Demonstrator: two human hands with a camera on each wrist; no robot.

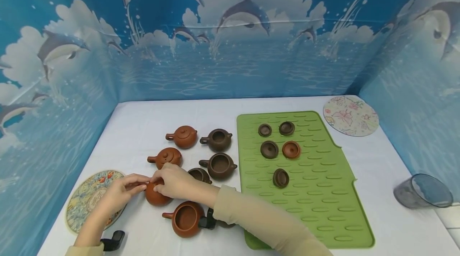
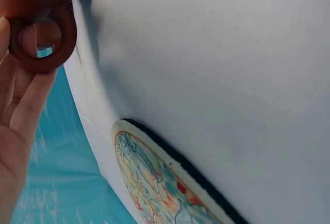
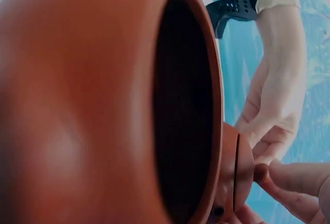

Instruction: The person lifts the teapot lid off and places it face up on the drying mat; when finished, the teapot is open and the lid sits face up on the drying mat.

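A reddish-brown clay teapot stands at the left of the table between both hands. My left hand pinches its ring handle. Above the pot, my right hand pinches the small knob of the lid, which sits over the pot's mouth. Nearest the right wrist is a lidless reddish teapot, which fills much of the right wrist view. Behind the hands stand two lidded reddish teapots, one nearer and one farther. A dark lidless teapot is partly hidden by the right hand.
Two more dark lidless teapots stand behind. A green mat on the right carries several dark lids and one reddish lid. Round patterned mats lie at left and far right. A grey cup lies at the right edge.
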